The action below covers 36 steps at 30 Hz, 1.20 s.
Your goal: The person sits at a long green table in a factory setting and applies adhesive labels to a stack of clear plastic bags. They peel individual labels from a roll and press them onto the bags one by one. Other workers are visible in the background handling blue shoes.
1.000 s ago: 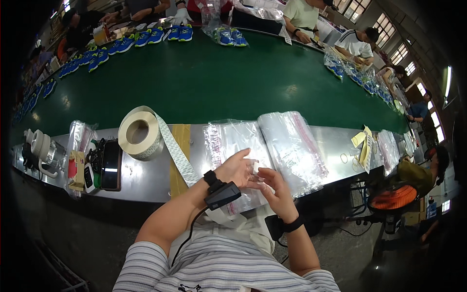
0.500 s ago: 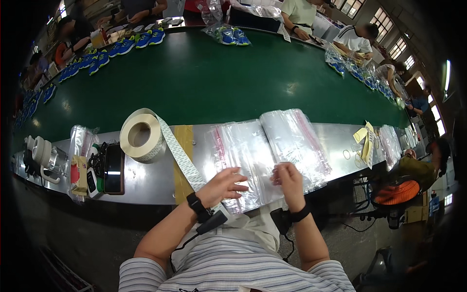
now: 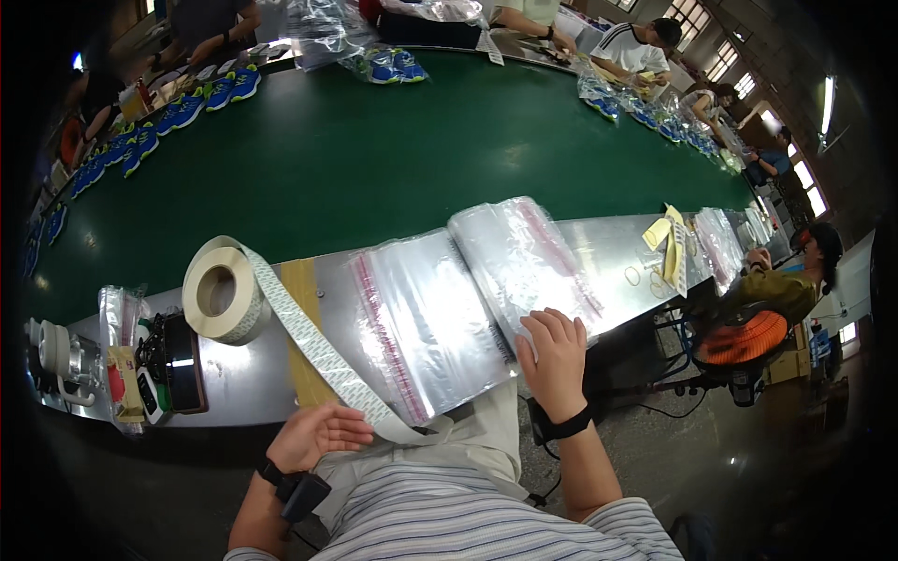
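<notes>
The right hand (image 3: 554, 360) is laid flat, fingers together and slightly curled, on the near edge of the right bag stack (image 3: 524, 257) — a pile of clear plastic bags with red seal strips. Nothing is pinched by it; the bags are only pressed down under the fingers. The left hand (image 3: 318, 435) is held just below the tabletop (image 3: 238, 379) edge, fingers loosely spread, beside the loose end of the label strip (image 3: 313, 346); whether the strip is actually touched cannot be told. The strip is run from the label roll (image 3: 220, 292), which is stood on edge on the metal tabletop, diagonally down toward the person's lap. A second bag stack (image 3: 416, 323) is lain between the strip and the right hand, its near edge hung over the tabletop rim. A tan strip (image 3: 304, 323) is seen under the label strip.

At the far left of the tabletop a dark device (image 3: 178, 360) and a small packet (image 3: 122, 369) are set, well apart from both hands. Yellow tags (image 3: 666, 248) are lain further right. Behind the tabletop a green belt (image 3: 374, 159) is stretched, with blue shoes (image 3: 187, 103) lined along its far edge — other people are seated around it. An orange chair (image 3: 744, 337) is placed at the right.
</notes>
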Available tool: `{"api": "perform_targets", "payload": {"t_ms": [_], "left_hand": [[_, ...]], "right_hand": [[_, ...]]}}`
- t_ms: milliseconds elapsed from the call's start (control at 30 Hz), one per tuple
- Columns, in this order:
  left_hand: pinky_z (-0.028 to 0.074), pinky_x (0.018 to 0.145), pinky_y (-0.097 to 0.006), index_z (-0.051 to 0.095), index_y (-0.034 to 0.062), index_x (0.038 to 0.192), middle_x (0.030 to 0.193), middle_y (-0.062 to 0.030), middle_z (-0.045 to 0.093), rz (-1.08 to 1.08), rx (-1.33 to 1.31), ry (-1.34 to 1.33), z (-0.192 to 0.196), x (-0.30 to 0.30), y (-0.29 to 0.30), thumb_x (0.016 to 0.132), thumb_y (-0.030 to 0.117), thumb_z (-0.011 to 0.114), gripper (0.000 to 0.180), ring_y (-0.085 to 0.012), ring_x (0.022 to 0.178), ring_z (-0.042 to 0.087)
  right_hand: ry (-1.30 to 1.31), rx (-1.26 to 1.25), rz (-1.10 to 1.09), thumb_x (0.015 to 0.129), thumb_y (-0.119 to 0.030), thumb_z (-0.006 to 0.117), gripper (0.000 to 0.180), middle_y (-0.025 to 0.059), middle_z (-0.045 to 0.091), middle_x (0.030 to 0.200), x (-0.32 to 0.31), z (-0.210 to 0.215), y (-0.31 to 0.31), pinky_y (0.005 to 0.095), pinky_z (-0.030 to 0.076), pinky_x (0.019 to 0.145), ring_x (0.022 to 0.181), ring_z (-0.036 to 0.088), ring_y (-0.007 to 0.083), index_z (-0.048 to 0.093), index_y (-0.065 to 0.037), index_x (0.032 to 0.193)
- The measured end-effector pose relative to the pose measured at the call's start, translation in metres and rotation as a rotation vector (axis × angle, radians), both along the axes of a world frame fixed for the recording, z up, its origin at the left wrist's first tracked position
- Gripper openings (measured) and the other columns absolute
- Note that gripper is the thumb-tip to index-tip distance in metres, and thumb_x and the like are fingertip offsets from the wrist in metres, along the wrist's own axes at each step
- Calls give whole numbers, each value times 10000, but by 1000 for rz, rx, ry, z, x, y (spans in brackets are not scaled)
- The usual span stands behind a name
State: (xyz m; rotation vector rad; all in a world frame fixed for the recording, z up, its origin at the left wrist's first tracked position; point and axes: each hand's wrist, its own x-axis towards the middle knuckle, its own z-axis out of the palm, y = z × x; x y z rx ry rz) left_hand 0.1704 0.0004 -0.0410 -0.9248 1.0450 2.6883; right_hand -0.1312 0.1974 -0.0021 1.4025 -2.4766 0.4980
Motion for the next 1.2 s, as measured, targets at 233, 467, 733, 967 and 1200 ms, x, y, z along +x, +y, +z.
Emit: {"api": "perform_targets", "payload": {"t_ms": [233,467,733,967,1200], "left_hand": [[489,813,-297,578,24,1127,1041,-55,624,105,-119,-93,-38,-27,61,955,262,545,295,-125,908,584],[476,629,-211,619,0,1029,882,-44,632,127,-329,-36,4,-17,56,939,215,573,238,-70,668,570],[460,620,-236,603,13,975,890,-64,578,315,-1543,26,53,-1,52,785,53,718,226,-98,701,552],[488,688,-231,612,-6,909,885,-63,602,422,-1029,77,38,-13,54,846,49,660,96,-105,769,595],[448,693,-188,606,-30,878,868,-34,590,666,-912,110,48,-14,29,921,2,540,86,-60,782,558]], "right_hand": [[-667,-11,328,845,-102,629,171,103,625,985,64,-2,-30,353,445,842,946,598,252,627,-19,994],[-1589,113,434,918,-130,589,173,22,605,877,104,-9,-40,232,457,708,791,543,70,606,8,1020],[-1271,-32,591,834,-39,634,111,54,598,794,112,-2,-60,234,455,620,672,567,111,640,-9,940],[-1256,-7,576,807,-118,728,130,27,568,733,120,-1,-77,225,430,562,647,548,83,660,-8,819],[-1065,166,570,836,-241,687,214,90,590,737,99,0,-52,317,459,577,633,589,232,658,-32,801]]}}
